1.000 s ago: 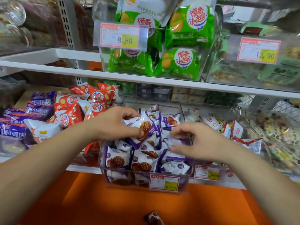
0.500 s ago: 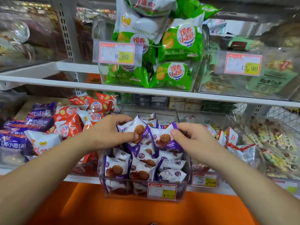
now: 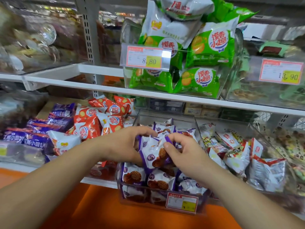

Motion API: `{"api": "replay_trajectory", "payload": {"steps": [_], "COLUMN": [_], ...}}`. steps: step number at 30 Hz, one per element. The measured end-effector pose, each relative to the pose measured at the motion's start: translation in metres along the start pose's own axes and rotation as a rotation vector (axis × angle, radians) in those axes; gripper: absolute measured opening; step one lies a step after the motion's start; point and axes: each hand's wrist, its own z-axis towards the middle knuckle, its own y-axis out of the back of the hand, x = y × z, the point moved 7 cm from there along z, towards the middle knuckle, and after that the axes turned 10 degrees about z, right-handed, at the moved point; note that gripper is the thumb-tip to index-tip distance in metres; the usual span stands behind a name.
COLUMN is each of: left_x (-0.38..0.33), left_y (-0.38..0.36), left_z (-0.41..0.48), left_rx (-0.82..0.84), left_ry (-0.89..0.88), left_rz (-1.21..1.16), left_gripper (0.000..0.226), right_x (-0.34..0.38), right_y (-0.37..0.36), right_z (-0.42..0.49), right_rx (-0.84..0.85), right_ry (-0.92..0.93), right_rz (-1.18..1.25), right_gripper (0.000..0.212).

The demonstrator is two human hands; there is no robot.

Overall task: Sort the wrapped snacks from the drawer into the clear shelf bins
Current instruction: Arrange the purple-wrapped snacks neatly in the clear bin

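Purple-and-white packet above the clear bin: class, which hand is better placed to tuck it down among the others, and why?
Probably the right hand: it pinches the packet near its top, directly over the clear bin. The left hand holds its left side, nearer the bin's edge.

White-and-purple snack packets [image 3: 155,154], green-and-white bags [image 3: 209,47], orange-red packets [image 3: 89,123], orange counter [image 3: 115,212].
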Motion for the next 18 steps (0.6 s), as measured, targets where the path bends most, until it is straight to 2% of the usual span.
{"api": "replay_trajectory", "payload": {"steps": [2, 4, 7, 11, 14, 18], "left_x": [0.001, 0.000, -0.002, 0.010, 0.016, 0.024], "left_y": [0.002, 0.011, 0.034, 0.063, 0.070, 0.062], "left_z": [-0.002, -0.004, -0.008, -0.005, 0.017, 0.058], "left_rx": [-0.001, -0.053, -0.227, -0.410, -0.409, -0.284], "left_ry": [0.019, 0.041, 0.083, 0.147, 0.126, 0.091], "left_rz": [0.047, 0.164, 0.358, 0.436, 0.494, 0.573], "left_gripper": [0.076, 0.066, 0.057, 0.063, 0.067, 0.063], "right_x": [-0.002, -0.003, -0.006, -0.003, -0.001, -0.002], "right_y": [0.001, 0.006, 0.020, 0.032, 0.043, 0.055], "right_z": [0.000, 0.002, 0.006, 0.009, 0.024, 0.051], "right_rx": [-0.005, -0.029, -0.128, -0.257, -0.370, -0.467], "right_ry": [0.002, 0.007, 0.021, 0.085, 0.135, 0.133], "right_rz": [-0.045, -0.069, -0.056, -0.078, -0.184, -0.301], "right_gripper": [0.022, 0.023, 0.022, 0.022, 0.019, 0.009]}}
